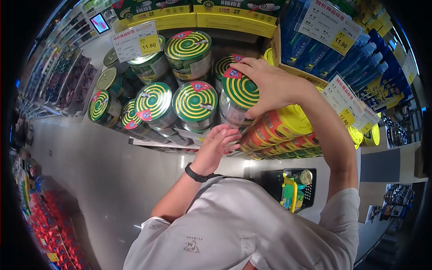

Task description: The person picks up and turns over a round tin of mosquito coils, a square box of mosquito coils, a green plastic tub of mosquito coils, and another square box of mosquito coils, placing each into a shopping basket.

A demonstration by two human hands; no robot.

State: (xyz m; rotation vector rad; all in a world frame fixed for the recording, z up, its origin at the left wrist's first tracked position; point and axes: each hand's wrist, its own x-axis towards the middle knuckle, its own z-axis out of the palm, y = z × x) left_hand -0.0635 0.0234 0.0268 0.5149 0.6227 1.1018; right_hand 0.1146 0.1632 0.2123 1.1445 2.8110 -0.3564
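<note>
My right hand (276,85) grips a round tin of mosquito coils (240,93) from above, thumb on the near side and fingers over its far rim. The tin has a green lid with a yellow spiral and a red label, and its lower side looks clear. Just below it, my left hand (217,146) has its fingers apart, close to the tin's base. To the left, a matching tin (195,102) stands upright on a stack, with another spiral-lidded tin (154,101) beside it. Behind my right fingers, a further tin (223,67) is partly hidden.
Orange-and-yellow tubs (281,126) are stacked right of the tins. Blue bottles (310,38) fill a carton at the back right. Price signs (137,41) stick up over the goods. A black basket (307,199) with a yellow handle is on the floor near me.
</note>
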